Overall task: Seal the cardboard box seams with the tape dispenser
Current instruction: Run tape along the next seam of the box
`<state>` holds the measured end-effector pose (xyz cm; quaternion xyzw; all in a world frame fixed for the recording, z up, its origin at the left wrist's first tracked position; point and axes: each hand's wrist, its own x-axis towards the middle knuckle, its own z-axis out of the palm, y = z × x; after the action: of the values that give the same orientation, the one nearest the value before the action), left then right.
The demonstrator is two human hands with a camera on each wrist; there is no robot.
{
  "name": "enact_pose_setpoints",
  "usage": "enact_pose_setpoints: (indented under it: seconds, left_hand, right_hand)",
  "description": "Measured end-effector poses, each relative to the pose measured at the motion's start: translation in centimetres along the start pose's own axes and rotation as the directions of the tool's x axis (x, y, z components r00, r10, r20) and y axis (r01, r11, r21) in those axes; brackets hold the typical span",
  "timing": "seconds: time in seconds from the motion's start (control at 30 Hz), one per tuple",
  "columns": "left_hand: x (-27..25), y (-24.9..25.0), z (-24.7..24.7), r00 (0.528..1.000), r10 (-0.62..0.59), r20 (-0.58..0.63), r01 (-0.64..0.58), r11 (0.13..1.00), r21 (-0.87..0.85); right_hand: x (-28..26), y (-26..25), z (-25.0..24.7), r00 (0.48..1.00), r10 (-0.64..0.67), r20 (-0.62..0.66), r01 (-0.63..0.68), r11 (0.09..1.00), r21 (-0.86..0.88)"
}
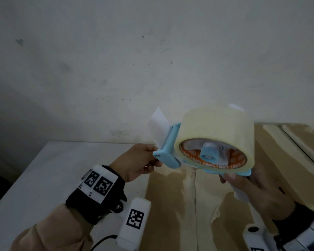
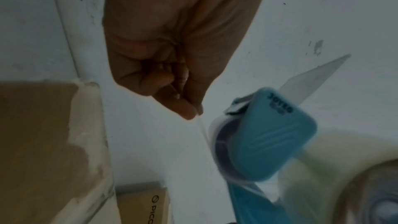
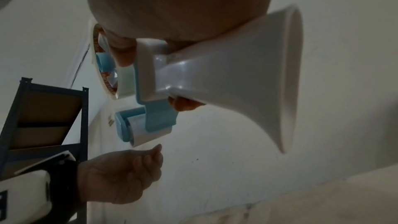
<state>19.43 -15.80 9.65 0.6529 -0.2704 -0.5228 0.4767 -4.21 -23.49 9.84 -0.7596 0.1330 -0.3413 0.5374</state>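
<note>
Tape end (image 1: 157, 127), pinched in the left hand (image 1: 138, 163) while the right hand (image 1: 257, 194) clutched the tape dispenser (image 1: 207, 147), risked folding onto itself above the cardboard box (image 1: 188, 205).

surface: white table (image 1: 43, 178) | on it: cardboard box (image 1: 188, 205) (seams already taped, right side)

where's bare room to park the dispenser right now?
Bare white tabletop left of the cardboard box, out to the wall. Crowded: over the box, where the right hand grips the tape dispenser by its handle and the left hand pinches the tape end.
</note>
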Motion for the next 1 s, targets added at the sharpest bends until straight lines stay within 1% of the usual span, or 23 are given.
enact_pose_setpoints:
  seconds: [0.13, 0.2, 0.27, 0.33, 0.47, 0.6, 0.67, 0.77, 0.83, 0.93, 1.0]
  left_hand:
    - [1.0, 0.2, -0.5, 0.998, 0.014, -0.055, -0.010, 0.997, 0.077]
    - [1.7, 0.0, -0.4, 0.997, 0.015, -0.072, -0.007, 0.994, 0.112]
    - [2.4, -0.3, 0.0, 0.998, 0.008, -0.067, 0.001, 0.991, 0.137]
    - [3.1, -0.7, 0.0, 0.998, 0.004, -0.067, 0.006, 0.989, 0.148]
    - [3.9, -1.7, -2.5, 0.981, 0.015, -0.192, 0.007, 0.994, 0.113]
    - [4.1, -2.3, -3.5, 0.976, 0.064, -0.209, -0.038, 0.991, 0.125]
    - [4.3, -2.2, -3.6, 0.970, 0.086, -0.228, -0.054, 0.988, 0.141]
    - [4.5, -2.4, -4.1, 0.963, 0.079, -0.256, -0.038, 0.986, 0.160]
    - [4.7, -2.9, -4.3, 0.962, 0.061, -0.267, -0.017, 0.986, 0.166]
    - [4.9, -3.7, -4.4, 0.965, 0.041, -0.260, 0.000, 0.988, 0.155]
    - [5.0, -4.1, -4.5, 0.967, 0.028, -0.253, 0.010, 0.989, 0.149]
  right_hand:
    - [1.3, -0.2, -0.5, 0.998, -0.067, 0.018, 0.068, 0.992, -0.109]
    - [2.1, -0.2, -0.8, 0.994, -0.088, 0.057, 0.097, 0.981, -0.171]
    - [2.5, 0.0, -1.1, 0.992, -0.078, 0.102, 0.098, 0.975, -0.199]
    - [2.6, 0.9, -1.9, 0.993, -0.045, 0.106, 0.067, 0.973, -0.221]
    - [2.1, 1.7, -4.0, 0.998, 0.012, 0.054, 0.003, 0.964, -0.266]
    - [2.8, 2.6, -4.5, 0.997, 0.060, 0.053, -0.033, 0.907, -0.420]
    - [3.2, 3.2, -4.5, 0.995, 0.088, 0.036, -0.065, 0.906, -0.419]
    - [3.8, 3.1, -4.1, 0.989, 0.146, 0.025, -0.122, 0.902, -0.414]
    - [4.2, 2.8, -3.8, 0.990, 0.133, 0.040, -0.103, 0.899, -0.425]
    - [4.6, 3.4, -3.6, 0.991, 0.072, 0.114, -0.014, 0.898, -0.440]
    - [4.6, 3.7, -3.7, 0.989, 0.057, 0.135, 0.010, 0.895, -0.445]
